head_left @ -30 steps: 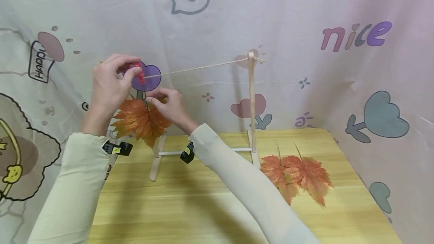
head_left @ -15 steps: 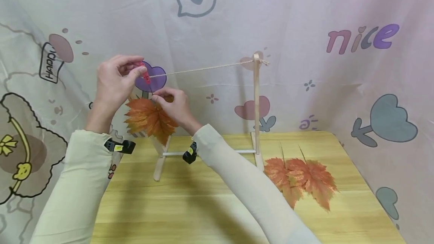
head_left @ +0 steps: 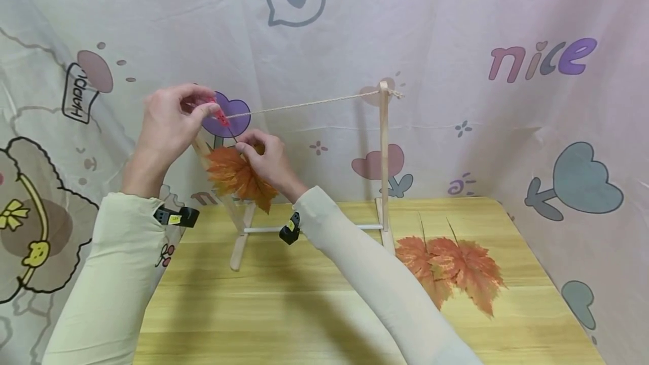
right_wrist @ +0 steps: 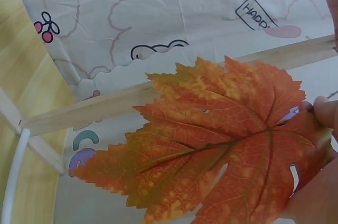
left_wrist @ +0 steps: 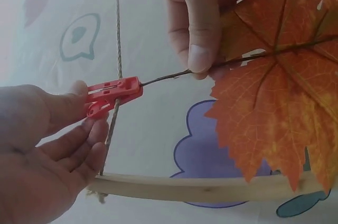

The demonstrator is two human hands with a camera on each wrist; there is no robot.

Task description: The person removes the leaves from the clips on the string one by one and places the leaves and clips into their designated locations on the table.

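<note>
My left hand (head_left: 164, 125) pinches a red clothespin (left_wrist: 127, 87) between thumb and fingers, at the left part of a thin rope (head_left: 314, 102). In the left wrist view the rope passes at the clothespin, and its nose meets the tip of a leaf stem (left_wrist: 166, 77). Lower and to the right, my right hand (head_left: 267, 156) pinches that stem just above the blade of an orange artificial maple leaf (head_left: 238, 176). The leaf hangs tilted below the rope. In the right wrist view its blade (right_wrist: 211, 139) covers much of the picture, with only part of the hand showing.
The rope is tied to the right post (head_left: 383, 156) of a wooden stand; a white rod (head_left: 263, 230) joins its feet. More orange leaves (head_left: 461, 266) lie on the wooden table (head_left: 243, 308) at the right. A printed cloth (head_left: 431, 27) hangs behind.
The right hand and the leaf have shifted right, and the leaf stem slants more. The clothespin has tilted, its nose swinging right. The left hand still pinches it.
</note>
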